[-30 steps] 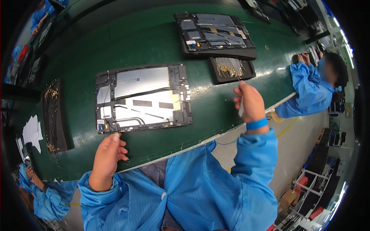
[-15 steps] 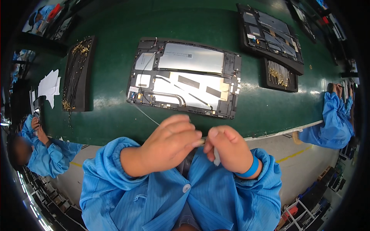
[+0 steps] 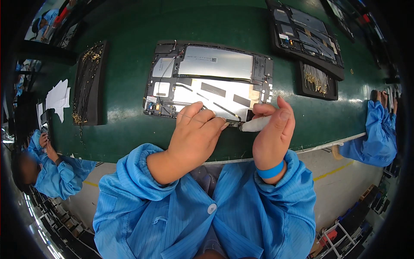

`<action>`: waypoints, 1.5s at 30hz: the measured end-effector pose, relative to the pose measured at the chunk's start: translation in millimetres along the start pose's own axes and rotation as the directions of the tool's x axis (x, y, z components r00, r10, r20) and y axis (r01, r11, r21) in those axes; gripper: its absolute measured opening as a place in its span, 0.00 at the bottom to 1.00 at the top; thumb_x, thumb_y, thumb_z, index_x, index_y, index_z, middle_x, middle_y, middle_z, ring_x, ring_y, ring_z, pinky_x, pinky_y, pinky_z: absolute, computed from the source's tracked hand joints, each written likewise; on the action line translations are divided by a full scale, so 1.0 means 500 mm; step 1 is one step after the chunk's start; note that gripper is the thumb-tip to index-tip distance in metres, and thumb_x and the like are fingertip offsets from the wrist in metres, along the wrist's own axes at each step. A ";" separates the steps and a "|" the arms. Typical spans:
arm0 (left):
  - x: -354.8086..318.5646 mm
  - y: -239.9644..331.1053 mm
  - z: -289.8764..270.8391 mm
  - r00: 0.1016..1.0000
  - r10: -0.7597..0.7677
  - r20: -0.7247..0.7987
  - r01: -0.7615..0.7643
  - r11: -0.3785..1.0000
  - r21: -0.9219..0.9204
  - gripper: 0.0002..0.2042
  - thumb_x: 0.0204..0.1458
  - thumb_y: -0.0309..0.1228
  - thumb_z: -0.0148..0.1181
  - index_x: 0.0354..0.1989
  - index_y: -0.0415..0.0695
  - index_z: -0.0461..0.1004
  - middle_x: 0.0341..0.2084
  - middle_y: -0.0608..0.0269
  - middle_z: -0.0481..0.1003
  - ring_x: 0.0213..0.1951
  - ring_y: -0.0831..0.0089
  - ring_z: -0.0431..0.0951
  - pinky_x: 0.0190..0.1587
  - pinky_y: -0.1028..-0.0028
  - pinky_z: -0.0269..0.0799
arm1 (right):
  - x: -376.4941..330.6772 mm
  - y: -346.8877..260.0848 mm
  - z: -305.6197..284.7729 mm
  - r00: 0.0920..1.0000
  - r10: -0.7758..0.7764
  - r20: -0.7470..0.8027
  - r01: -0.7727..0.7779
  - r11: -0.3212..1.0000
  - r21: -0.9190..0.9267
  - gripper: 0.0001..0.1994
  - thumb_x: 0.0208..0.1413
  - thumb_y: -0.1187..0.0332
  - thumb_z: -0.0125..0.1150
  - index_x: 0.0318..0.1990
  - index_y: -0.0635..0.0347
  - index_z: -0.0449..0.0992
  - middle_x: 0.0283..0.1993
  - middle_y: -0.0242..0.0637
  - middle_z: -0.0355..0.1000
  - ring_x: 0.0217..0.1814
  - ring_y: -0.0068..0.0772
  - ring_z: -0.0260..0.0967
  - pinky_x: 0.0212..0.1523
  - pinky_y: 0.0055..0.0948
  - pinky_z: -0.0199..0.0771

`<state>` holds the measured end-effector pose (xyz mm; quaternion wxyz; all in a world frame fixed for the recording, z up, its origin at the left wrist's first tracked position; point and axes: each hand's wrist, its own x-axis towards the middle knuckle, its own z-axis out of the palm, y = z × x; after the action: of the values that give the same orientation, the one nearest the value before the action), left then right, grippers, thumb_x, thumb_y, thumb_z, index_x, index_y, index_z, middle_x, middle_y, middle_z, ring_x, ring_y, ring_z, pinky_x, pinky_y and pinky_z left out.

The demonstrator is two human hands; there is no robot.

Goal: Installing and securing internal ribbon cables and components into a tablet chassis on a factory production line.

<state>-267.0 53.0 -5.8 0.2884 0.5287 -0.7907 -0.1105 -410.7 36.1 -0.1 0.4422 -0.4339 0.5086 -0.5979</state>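
Observation:
An opened tablet chassis (image 3: pixel 215 73) with silver shielding and thin cables lies on the green table in front of me. My left hand (image 3: pixel 196 134) rests its fingertips on the chassis's near edge, pinching something small there. My right hand (image 3: pixel 272 129) grips a short white pen-like tool (image 3: pixel 255 125), whose tip points left to the same spot on the near edge. Both forearms are in blue sleeves; a blue band circles my right wrist.
A black tray of gold-tipped thin cables (image 3: pixel 88 82) sits at the left, white paper scraps (image 3: pixel 58 97) beyond it. Another opened tablet (image 3: pixel 308 39) and a small black tray of parts (image 3: pixel 317 80) lie at the back right. Co-workers in blue sit at far left (image 3: pixel 51 172) and far right (image 3: pixel 379 129).
My hands have moved from in front of my chest up onto the chassis's near edge. The view has shifted, so the chassis sits more central.

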 end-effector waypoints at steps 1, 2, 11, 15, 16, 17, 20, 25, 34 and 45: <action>0.000 0.000 0.000 1.000 0.000 0.001 0.000 1.000 0.001 0.11 0.33 0.23 0.58 0.29 0.45 0.71 0.29 0.63 0.68 0.40 0.60 0.63 0.45 0.66 0.57 | -0.001 0.009 -0.001 0.993 -0.114 0.016 0.114 0.992 -0.055 0.16 0.55 0.62 0.38 0.44 0.66 0.57 0.32 0.39 0.67 0.30 0.22 0.61 0.34 0.21 0.62; -0.001 0.001 -0.001 1.000 -0.001 0.002 0.001 1.000 0.002 0.11 0.33 0.23 0.58 0.29 0.45 0.71 0.29 0.63 0.68 0.40 0.60 0.63 0.45 0.66 0.57 | -0.002 0.018 -0.001 0.993 -0.113 0.017 0.114 0.992 -0.056 0.16 0.55 0.62 0.38 0.44 0.66 0.57 0.32 0.39 0.67 0.30 0.22 0.61 0.34 0.21 0.62; 0.000 0.002 -0.004 1.000 0.000 0.019 -0.001 1.000 0.009 0.12 0.31 0.22 0.58 0.29 0.45 0.71 0.30 0.63 0.67 0.40 0.59 0.63 0.45 0.65 0.57 | -0.001 0.025 -0.004 0.924 -0.341 0.172 0.362 0.927 -0.103 0.12 0.53 0.64 0.43 0.39 0.64 0.61 0.29 0.40 0.68 0.30 0.28 0.66 0.31 0.25 0.65; -0.007 -0.001 -0.003 1.000 -0.003 0.029 0.002 1.000 0.021 0.09 0.35 0.27 0.56 0.29 0.46 0.70 0.28 0.65 0.66 0.41 0.62 0.61 0.44 0.65 0.54 | 0.018 -0.014 0.003 0.773 -0.396 0.495 0.571 0.775 -0.271 0.07 0.44 0.68 0.53 0.28 0.63 0.68 0.26 0.39 0.68 0.26 0.35 0.66 0.29 0.26 0.66; -0.008 -0.003 -0.007 0.999 -0.008 0.046 0.007 1.000 0.024 0.09 0.35 0.27 0.56 0.29 0.46 0.70 0.28 0.65 0.66 0.41 0.61 0.61 0.45 0.64 0.54 | 0.025 -0.026 0.013 0.656 -0.427 0.622 0.690 0.674 -0.265 0.06 0.41 0.69 0.55 0.25 0.62 0.69 0.25 0.39 0.67 0.26 0.37 0.65 0.28 0.28 0.66; -0.008 -0.003 -0.009 0.998 -0.014 0.063 0.012 1.000 0.028 0.10 0.34 0.27 0.56 0.29 0.46 0.70 0.29 0.65 0.66 0.41 0.60 0.61 0.45 0.64 0.54 | 0.024 -0.017 0.019 0.654 -0.468 0.594 0.701 0.670 -0.244 0.06 0.38 0.70 0.57 0.24 0.61 0.69 0.24 0.38 0.67 0.25 0.38 0.65 0.26 0.29 0.66; -0.007 -0.001 -0.010 0.998 -0.009 0.066 0.006 0.999 0.050 0.11 0.33 0.27 0.56 0.30 0.46 0.70 0.28 0.64 0.66 0.41 0.59 0.61 0.44 0.63 0.55 | 0.028 -0.016 0.021 0.673 -0.433 0.599 0.686 0.668 -0.288 0.07 0.39 0.70 0.56 0.25 0.61 0.67 0.23 0.39 0.66 0.24 0.39 0.64 0.25 0.28 0.65; 0.036 -0.048 -0.051 0.998 0.063 0.027 -0.069 0.919 0.389 0.10 0.36 0.27 0.53 0.30 0.47 0.70 0.28 0.61 0.66 0.39 0.57 0.62 0.42 0.62 0.56 | 0.081 -0.032 -0.001 0.896 0.414 0.161 -0.432 0.896 0.104 0.15 0.53 0.59 0.40 0.39 0.63 0.62 0.22 0.36 0.66 0.22 0.22 0.63 0.23 0.20 0.64; -0.047 -0.171 -0.123 0.824 -0.557 -0.100 0.560 0.829 -0.003 0.14 0.48 0.33 0.46 0.34 0.34 0.69 0.28 0.49 0.69 0.34 0.57 0.67 0.37 0.68 0.62 | 0.065 -0.052 -0.069 0.660 0.743 0.107 -0.686 0.655 -0.315 0.28 0.47 0.57 0.51 0.51 0.68 0.54 0.25 0.32 0.62 0.19 0.18 0.57 0.15 0.15 0.58; 0.003 -0.220 -0.094 0.307 -0.837 -0.453 0.483 0.547 -0.683 0.19 0.52 0.38 0.41 0.43 0.33 0.61 0.30 0.61 0.66 0.33 0.79 0.65 0.36 0.79 0.63 | 0.216 -0.037 0.140 0.579 0.700 0.419 -0.722 0.678 -0.135 0.19 0.44 0.52 0.53 0.28 0.61 0.64 0.18 0.29 0.56 0.12 0.21 0.53 0.09 0.19 0.53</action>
<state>-155.6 11.8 -20.2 0.6151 0.7296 -0.2502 -0.1635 -369.7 -82.6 33.2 0.7571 -0.3048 0.5111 -0.2696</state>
